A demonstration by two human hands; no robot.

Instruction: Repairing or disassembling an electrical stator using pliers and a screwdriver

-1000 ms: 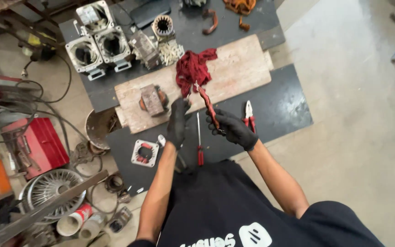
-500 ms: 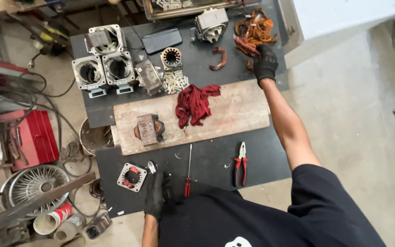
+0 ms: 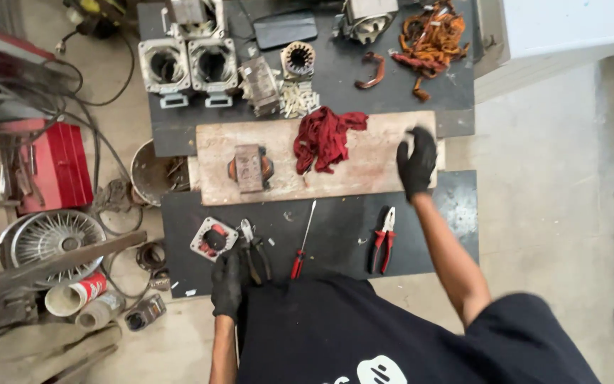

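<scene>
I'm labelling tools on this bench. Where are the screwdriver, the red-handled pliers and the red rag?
screwdriver (image 3: 297,264), head view, on its red handle.
red-handled pliers (image 3: 384,245), head view, on the handles.
red rag (image 3: 323,137), head view, middle of the cloth.

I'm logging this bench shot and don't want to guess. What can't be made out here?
- Right hand, head view: blurred; whether it holds anything cannot be told.
- Left hand: its fingers merge with the dark pliers; grip unclear.
- Motor part at the bench's far end: cut off by the top edge.
- Near edge of the bench: hidden by the person's torso.
</scene>
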